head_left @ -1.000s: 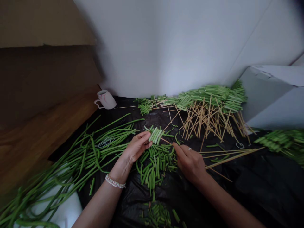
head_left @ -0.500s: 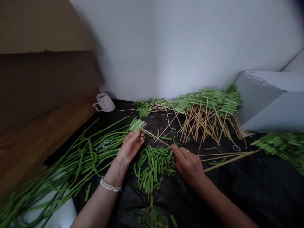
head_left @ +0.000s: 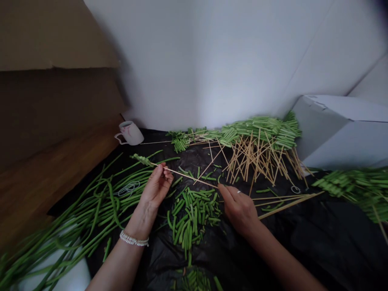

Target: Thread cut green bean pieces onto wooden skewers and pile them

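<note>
A thin wooden skewer [head_left: 188,176] is held between both hands, slanting down to the right. Short green bean pieces [head_left: 141,159] are threaded in a row on its left end, seen nearly edge-on. My left hand [head_left: 156,188], a beaded bracelet at its wrist, pinches the skewer just behind the beans. Closed around the skewer's right end is my right hand [head_left: 239,208], which wears a ring. Below and between them lies a pile of cut bean pieces [head_left: 194,212]. Long uncut beans [head_left: 121,190] spread beneath and left of my left hand.
Finished bean skewers [head_left: 257,129] are heaped against the wall, sticks toward me. More skewered beans [head_left: 342,186] lie at right, near loose bare skewers [head_left: 285,204]. A mug [head_left: 131,133] stands at back left, a white box [head_left: 339,129] at right. Black plastic sheeting [head_left: 257,258] covers the surface.
The skewer has turned and shifted left, so its beans went from a broad flat row to nearly edge-on. My left hand has moved left with it; my right hand keeps its hold.
</note>
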Demonstrator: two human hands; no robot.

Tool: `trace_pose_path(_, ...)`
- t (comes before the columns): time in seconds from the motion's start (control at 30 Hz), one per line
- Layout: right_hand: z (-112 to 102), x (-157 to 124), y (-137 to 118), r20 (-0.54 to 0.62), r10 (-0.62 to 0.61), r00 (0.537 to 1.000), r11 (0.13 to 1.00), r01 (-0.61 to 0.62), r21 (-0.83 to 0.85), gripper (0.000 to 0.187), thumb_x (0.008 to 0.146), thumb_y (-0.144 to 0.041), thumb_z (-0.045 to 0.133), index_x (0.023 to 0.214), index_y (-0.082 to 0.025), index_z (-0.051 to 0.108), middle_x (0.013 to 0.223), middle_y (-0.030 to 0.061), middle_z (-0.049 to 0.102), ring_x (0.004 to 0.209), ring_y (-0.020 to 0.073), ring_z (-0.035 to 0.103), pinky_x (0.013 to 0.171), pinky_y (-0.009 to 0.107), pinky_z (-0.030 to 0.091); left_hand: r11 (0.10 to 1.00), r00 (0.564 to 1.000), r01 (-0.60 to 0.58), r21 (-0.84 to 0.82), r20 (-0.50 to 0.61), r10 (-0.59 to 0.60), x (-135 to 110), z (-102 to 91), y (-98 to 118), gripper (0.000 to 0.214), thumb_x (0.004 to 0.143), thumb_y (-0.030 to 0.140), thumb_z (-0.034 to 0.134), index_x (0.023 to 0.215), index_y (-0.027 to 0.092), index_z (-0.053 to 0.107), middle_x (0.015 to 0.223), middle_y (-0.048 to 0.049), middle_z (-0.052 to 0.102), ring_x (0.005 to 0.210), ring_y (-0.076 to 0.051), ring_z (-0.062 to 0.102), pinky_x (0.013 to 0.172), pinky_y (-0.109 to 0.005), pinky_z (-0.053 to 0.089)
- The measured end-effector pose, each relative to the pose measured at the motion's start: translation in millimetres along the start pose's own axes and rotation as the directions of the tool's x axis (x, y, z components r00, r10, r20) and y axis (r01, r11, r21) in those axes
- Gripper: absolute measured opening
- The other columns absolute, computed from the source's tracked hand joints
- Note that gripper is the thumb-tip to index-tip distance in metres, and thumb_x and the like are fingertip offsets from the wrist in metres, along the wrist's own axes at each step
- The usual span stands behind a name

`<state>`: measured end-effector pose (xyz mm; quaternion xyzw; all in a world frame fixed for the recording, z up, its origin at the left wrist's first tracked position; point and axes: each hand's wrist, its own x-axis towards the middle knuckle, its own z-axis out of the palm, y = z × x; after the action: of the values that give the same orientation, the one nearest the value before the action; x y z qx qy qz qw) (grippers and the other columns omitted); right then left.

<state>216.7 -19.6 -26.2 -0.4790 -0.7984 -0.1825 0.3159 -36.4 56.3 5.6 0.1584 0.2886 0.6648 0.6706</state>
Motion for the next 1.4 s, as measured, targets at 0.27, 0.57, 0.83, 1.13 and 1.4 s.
trace_pose_path(0.27,-9.1,11.7,-1.9,0.185,0.387,0.903,0.718,-0.421,0.554,0.017,0.093,-0.023,0.043,0.088,-0.021,0.06,0.067,-0.0027,0.063,0.055,0.0089,0.057,0.054,0.019,0.041,0.979,0.964,0.14,0.146,0.208,-0.168,-15.2,4.1,-10.5,0.031,0.067,0.019,0.079,0.096,0.014,0.07,0.081,-0.0029,0.065,0.07,-0.009,0.058,0.062,-0.019,0.049)
trace_pose_path(0.57,-26.3,24.5,49.7,0.08,0.778,0.624,0.386,-0.574,0.722,0.03,0.087,-0.045,0.053,0.097,-0.018,0.06,0.061,-0.0035,0.06,0.038,0.0068,0.046,0.038,0.019,0.036,0.972,0.962,0.198,0.124,0.167,-0.217,-11.8,2.6,-11.1,0.02,0.075,0.017,0.072,0.094,0.015,0.069,0.08,-0.002,0.064,0.07,-0.009,0.058,0.062,-0.019,0.049)
trace_pose_path(0.83,-22.3,23.4,74.2,0.173,0.868,0.465,0.118,-0.533,0.838,0.037,0.082,-0.049,0.06,0.095,-0.015,0.061,0.046,-0.0094,0.049,0.033,0.0045,0.034,0.032,0.016,0.024,0.966,0.958,0.237,0.103,0.14,-0.25,-12.1,3.0,-13.2,0.018,0.076,0.016,0.071,0.093,0.013,0.069,0.078,-0.0021,0.064,0.07,-0.009,0.058,0.061,-0.019,0.049)
trace_pose_path(1.13,-23.6,23.5,70.2,0.231,0.826,0.514,0.092,-0.527,0.845,0.045,0.083,-0.058,0.054,0.061,-0.019,0.052,0.038,-0.0084,0.04,0.033,0.0048,0.031,0.033,0.018,0.02,0.959,0.954,0.265,0.098,0.116,-0.275,-12.4,5.1,-14.7,0.014,0.078,0.015,0.067,0.092,0.013,0.069,0.075,-0.0025,0.064,0.067,-0.009,0.058,0.061,-0.019,0.049)
trace_pose_path(1.4,-48.3,27.4,62.2,0.659,0.223,0.718,0.603,-0.633,0.486,0.028,0.078,-0.043,0.062,0.065,-0.019,0.064,0.057,-0.0035,0.057,0.055,0.0093,0.048,0.053,0.022,0.034,0.955,0.949,0.275,0.109,0.125,-0.288,-12.0,3.0,-17.3,0.015,0.08,0.014,0.066,0.094,0.011,0.068,0.077,-0.0029,0.065,0.069,-0.009,0.058,0.062,-0.019,0.05)
